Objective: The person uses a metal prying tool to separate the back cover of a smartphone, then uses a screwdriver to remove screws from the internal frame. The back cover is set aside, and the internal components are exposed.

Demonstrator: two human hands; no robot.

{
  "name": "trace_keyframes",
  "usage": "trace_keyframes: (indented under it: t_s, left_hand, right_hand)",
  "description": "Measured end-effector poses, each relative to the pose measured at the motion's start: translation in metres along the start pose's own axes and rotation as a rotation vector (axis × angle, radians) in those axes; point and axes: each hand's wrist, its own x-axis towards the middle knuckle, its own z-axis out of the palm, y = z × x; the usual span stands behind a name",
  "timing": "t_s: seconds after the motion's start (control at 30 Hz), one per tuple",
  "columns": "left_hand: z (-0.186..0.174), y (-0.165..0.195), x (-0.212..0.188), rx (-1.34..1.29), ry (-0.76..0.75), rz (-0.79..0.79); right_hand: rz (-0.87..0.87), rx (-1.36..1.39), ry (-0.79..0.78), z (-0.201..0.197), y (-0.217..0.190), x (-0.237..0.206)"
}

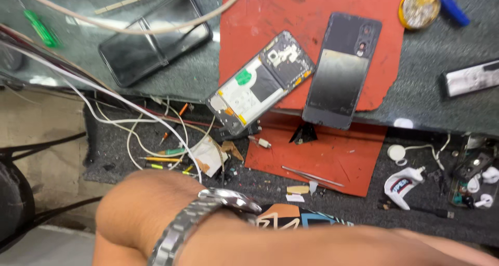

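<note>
Hovering low, right hand (136,210), wristwatch (208,216) on; fingers hidden, grip can't tell. Opened phone (261,82) well beyond knuckles, back cover (340,71) beside it. Judged: teardown mid-way; reaching phone means clearing wires (136,121).

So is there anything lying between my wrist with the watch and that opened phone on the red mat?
Yes. Between the arm with the wristwatch and the opened phone lies a tangle of white wires, small screwdrivers and paper scraps on the lower shelf. The hand itself is out of view.
</note>
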Motion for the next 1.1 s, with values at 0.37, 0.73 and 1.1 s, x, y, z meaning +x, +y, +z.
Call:
trace_keyframes:
  t_s: [0.37, 0.73, 1.1]
  left_hand:
    - [-0.062, -0.091, -0.038, 1.185, 0.445, -0.444]
    - [-0.08, -0.105, -0.032, 1.025, 0.416, -0.706]
    - [-0.102, -0.125, -0.043, -0.181, 0.603, -0.576]
  right_hand:
    - [0.333, -0.033, -0.222, 0.039, 0.006, 0.055]
    - [0.45, -0.154, -0.195, 0.076, 0.022, 0.075]
    - [0.368, 0.025, -0.274, 0.072, 0.028, 0.091]
